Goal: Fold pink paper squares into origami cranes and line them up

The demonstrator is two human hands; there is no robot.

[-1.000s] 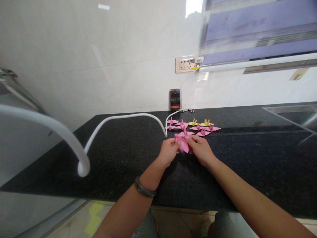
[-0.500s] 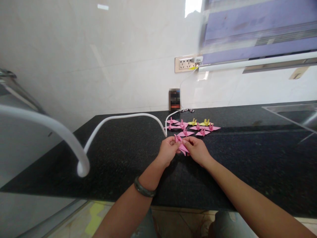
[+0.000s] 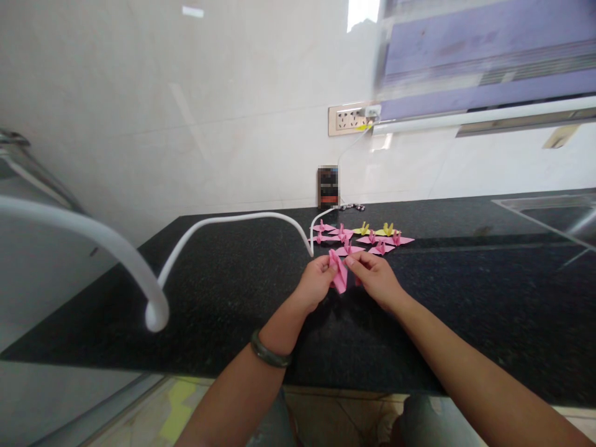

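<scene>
A pink folded-paper crane (image 3: 339,277) is up in front of me, over the dark countertop. My left hand (image 3: 316,282) pinches its left side between thumb and fingers. At its right edge, my right hand (image 3: 376,279) has its thumb and curled fingers closed on the paper; its lower fingertips are partly hidden. Just beyond my hands stand several finished pink paper cranes (image 3: 382,248) in loose rows. Two yellow paper cranes (image 3: 388,230) are at the back of that group.
A bent white tube (image 3: 242,217) arches across the left of the black countertop (image 3: 223,298), ending near the cranes. A blurred-out dark device (image 3: 328,187) leans on the wall, below a socket (image 3: 347,119). A sink (image 3: 559,214) lies at the right.
The pink crane has turned and looks narrower, its lower tip shifted left. My right hand has moved slightly right, while my left hand keeps its pinch.
</scene>
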